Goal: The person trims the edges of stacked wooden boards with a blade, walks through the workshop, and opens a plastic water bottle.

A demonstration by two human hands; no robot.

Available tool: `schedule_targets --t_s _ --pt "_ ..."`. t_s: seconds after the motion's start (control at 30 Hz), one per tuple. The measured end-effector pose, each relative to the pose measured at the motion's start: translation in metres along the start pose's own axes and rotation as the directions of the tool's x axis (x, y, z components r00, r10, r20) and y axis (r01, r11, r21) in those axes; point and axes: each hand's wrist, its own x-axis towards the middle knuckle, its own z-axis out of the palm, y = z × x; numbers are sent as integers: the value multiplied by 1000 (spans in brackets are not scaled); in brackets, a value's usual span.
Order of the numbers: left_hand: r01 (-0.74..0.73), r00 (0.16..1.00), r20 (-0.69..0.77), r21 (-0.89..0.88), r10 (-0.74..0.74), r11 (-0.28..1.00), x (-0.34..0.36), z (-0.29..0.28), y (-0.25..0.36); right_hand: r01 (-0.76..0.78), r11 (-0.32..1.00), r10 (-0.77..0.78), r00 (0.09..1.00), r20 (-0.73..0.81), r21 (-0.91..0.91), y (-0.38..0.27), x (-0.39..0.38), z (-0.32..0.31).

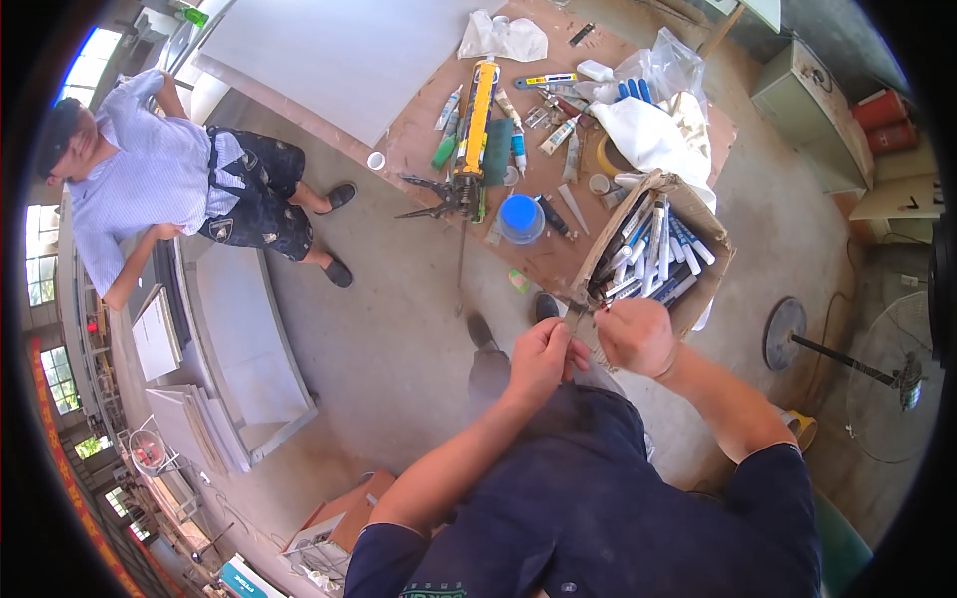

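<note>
you are holding left hand [541, 365] and right hand [638, 336] curled, contents unclear, beside one open cardboard box [712, 282] of slim tubes [663, 244], a careless bump possibly risking spillage.

The left hand [541, 363] and right hand [636, 337] curl close together by a cardboard box [712, 289] of pen-like tubes [655, 245]. Over there stands a co-worker [150, 177].
</note>
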Motion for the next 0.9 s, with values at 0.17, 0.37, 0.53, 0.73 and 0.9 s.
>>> schedule_targets --t_s 0.17,0.37,0.53,0.73,0.9 --pt "-2 1000 -10 10 2 1000 1 1 -1 -116 992 114 993 -26 -57 -2 0 0" --pt "12 1000 -7 -44 -12 999 -1 1 -2 -34 999 35 999 -11 26 -3 0 1" --pt "48 998 36 -109 -44 993 2 0 -2 -9 998 10 1000 -7 68 -2 -1 0" --pt "51 998 45 -148 -45 988 2 -1 -3 30 995 -30 1000 -8 97 -1 -1 -4" --pt "4 999 -35 14 -3 1000 1 -2 -3 -90 996 92 994 -64 25 -5 0 -10"
